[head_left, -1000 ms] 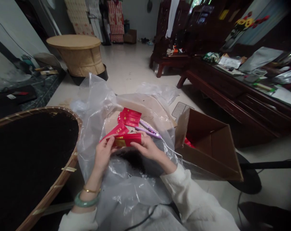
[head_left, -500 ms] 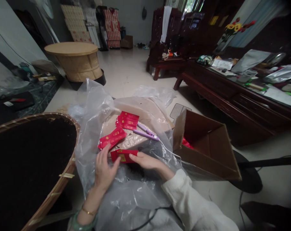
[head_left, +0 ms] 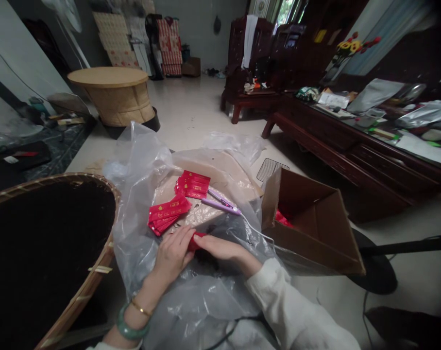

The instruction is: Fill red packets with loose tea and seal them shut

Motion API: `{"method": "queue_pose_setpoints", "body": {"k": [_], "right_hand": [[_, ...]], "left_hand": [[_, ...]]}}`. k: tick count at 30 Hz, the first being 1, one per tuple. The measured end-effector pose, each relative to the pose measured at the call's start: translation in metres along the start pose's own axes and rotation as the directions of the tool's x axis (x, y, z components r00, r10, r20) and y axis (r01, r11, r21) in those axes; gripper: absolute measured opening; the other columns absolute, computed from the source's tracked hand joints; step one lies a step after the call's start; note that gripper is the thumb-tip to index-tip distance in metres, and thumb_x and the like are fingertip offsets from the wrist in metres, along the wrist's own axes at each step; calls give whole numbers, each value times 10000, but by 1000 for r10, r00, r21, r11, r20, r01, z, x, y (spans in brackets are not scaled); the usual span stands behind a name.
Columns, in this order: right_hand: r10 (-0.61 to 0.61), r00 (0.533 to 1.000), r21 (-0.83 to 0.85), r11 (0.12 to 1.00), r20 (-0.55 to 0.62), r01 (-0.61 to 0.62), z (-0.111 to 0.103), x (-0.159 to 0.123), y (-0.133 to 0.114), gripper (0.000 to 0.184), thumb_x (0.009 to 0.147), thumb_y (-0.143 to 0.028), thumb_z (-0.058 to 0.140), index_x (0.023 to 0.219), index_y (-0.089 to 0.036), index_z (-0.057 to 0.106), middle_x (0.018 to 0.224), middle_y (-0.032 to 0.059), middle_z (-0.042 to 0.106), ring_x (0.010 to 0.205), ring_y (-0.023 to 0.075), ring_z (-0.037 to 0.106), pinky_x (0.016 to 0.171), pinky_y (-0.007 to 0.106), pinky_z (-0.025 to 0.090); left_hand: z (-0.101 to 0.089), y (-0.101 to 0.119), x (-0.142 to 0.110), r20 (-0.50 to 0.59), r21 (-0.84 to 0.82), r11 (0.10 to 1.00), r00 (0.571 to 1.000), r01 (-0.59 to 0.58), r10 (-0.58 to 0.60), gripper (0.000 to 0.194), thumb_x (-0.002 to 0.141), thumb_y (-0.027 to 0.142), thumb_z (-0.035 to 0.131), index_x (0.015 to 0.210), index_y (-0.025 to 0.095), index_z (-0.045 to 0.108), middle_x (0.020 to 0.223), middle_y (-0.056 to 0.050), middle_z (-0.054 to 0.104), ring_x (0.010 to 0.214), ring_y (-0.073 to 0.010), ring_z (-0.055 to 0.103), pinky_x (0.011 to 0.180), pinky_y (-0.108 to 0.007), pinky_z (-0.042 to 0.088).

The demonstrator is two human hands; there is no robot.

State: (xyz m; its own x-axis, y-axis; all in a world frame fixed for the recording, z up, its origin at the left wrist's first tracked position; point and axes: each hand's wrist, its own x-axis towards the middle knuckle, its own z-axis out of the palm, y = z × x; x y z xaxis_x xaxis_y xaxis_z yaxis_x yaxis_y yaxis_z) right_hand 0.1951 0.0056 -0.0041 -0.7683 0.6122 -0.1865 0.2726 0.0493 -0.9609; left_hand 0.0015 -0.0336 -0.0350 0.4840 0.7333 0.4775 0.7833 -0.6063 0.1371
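My right hand (head_left: 220, 247) grips a small red packet (head_left: 195, 241) at its right end. Over the packet's left part my left hand (head_left: 175, 250) is closed, its fingers hiding most of it. Just beyond my hands, a fanned stack of red packets with gold print (head_left: 167, 212) lies on a plastic-covered board (head_left: 204, 212). A second pile of red packets (head_left: 194, 184) lies farther back. Beside that pile rests a purple clamp-shaped tool like a small hair straightener (head_left: 222, 206), with a white cord.
An open cardboard box (head_left: 315, 248) with something red inside stands at right. On the left is a wide woven basket (head_left: 109, 243) full of dark loose material. Clear plastic sheeting (head_left: 140, 160) surrounds the board. A dark wooden table (head_left: 333, 141) stands beyond the box.
My left hand has moved right and closed over the red packet, which was largely visible before. The packet has turned or folded between my hands. The fanned stack is now uncovered.
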Motion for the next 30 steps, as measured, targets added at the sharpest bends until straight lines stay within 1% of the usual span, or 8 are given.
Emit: {"method": "queue_pose_setpoints", "body": {"k": [4, 7, 11, 14, 18, 21, 25, 30], "right_hand": [[-87, 996, 197, 976, -25, 90, -8, -6, -4, 777, 871, -801, 311, 1000, -133, 688, 1046, 100, 690, 1030, 223, 611, 1064, 410, 411], [-64, 971, 250, 960, -232, 123, -22, -7, 0, 732, 956, -694, 235, 967, -138, 711, 984, 124, 708, 964, 234, 658, 996, 433, 467], [-49, 837, -152, 987, -546, -42, -42, 12, 23, 440, 1001, -405, 345, 1055, -138, 690, 1157, 164, 669, 1135, 274, 614, 1052, 492, 423], [-106, 867, -426, 896, -487, -130, -44, 37, 41, 390, 937, -201, 437, 1276, -77, 583, 1420, 224, 484, 1366, 300, 420, 1158, 508, 293], [-194, 900, -673, 727, -391, -136, -38, 72, 49, 512, 924, -172, 454, 1406, -3, 430, 1497, 281, 348, 1441, 330, 276, 1176, 530, 254], [-320, 910, -749, 662, -264, 16, -30, 84, 45, 474, 909, -165, 492, 1357, -11, 483, 1435, 256, 441, 1410, 313, 329, 1181, 500, 263], [-412, 895, -735, 658, -170, 164, -9, 67, 35, 327, 933, -149, 454, 1217, -61, 592, 1298, 204, 564, 1266, 243, 501, 1101, 396, 403], [-460, 888, -771, 569, -12, 284, 12, 61, 23, 341, 963, -212, 473, 1252, -73, 588, 1323, 185, 572, 1237, 234, 530, 1082, 360, 421]], "left_hand": [[0, -3, -3, -20, -103, 991, 996, 83, -86, 553, 743, 93, 603, 1290, 137, 540, 1249, -154, 654, 1159, -300, 623, 961, -445, 528], [1, -12, -2, -49, -213, 946, 964, 245, -260, 487, 745, 167, 619, 1231, 164, 588, 1183, -119, 691, 1050, -272, 677, 914, -392, 554], [2, -33, 5, 49, -322, 767, 819, 555, -572, 455, 708, 373, 665, 1103, 147, 642, 938, -88, 742, 778, -249, 709, 730, -349, 575], [0, -50, 12, 97, -375, 654, 729, 657, -677, 541, 651, 473, 680, 1064, 125, 645, 889, -101, 736, 751, -258, 693, 739, -373, 559], [-6, -64, 24, 145, -537, 507, 666, 674, -732, 526, 623, 500, 699, 992, 129, 644, 912, -110, 731, 798, -250, 683, 791, -376, 545], [-9, -67, 30, 148, -660, 380, 607, 648, -781, 541, 578, 473, 728, 983, 126, 637, 935, -119, 730, 822, -245, 683, 827, -381, 542], [-17, -66, 32, 158, -756, 234, 517, 611, -841, 561, 527, 437, 757, 977, 128, 630, 943, -121, 730, 830, -244, 689, 826, -386, 551], [-28, -63, 25, 108, -780, 222, 476, 585, -873, 542, 511, 431, 773, 939, 136, 620, 912, -111, 727, 805, -249, 693, 764, -374, 572]]}}
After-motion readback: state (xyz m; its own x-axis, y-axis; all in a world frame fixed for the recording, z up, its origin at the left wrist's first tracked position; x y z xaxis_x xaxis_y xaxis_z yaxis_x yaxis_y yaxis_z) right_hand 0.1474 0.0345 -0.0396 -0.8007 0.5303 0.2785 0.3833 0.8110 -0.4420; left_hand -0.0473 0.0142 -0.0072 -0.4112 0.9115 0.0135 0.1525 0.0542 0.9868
